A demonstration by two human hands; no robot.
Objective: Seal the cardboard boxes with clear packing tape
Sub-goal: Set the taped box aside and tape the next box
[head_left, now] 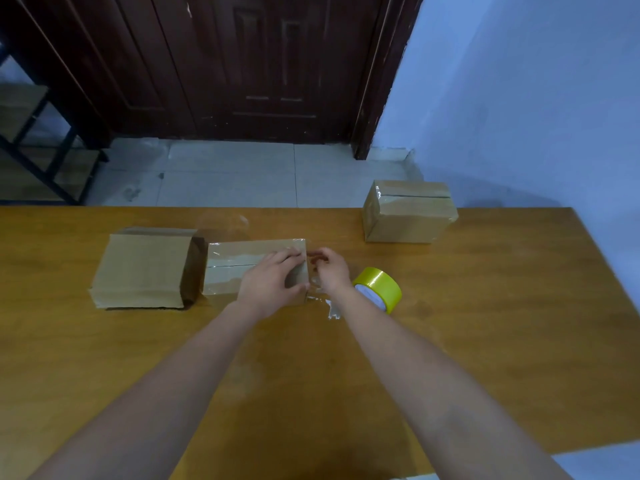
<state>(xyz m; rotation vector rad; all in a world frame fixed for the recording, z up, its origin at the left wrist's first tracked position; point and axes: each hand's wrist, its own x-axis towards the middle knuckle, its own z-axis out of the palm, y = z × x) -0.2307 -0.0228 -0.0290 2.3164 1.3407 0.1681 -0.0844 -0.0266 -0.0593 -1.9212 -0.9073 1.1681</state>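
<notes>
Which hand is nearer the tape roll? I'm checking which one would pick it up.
Right. The right hand is just left of the tape roll, its wrist beside it; the left hand rests farther away on the middle box.

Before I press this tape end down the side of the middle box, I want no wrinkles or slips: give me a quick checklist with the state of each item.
1. Box steadied: ok. The left hand rests on the right end of the middle box.
2. Tape end held: cannot tell. The right hand is curled at the box's right edge, but the clear tape is hard to see there.
3. Top seam covered: ok. Glossy tape runs along the top.
4. Tape cut from the tape roll: cannot tell.
5. Room around the box: ok. The roll lies just right of the right wrist; the left box sits close by on the other side.
6. Table surface: not ok. A crumpled tape scrap lies beside the box.
</notes>
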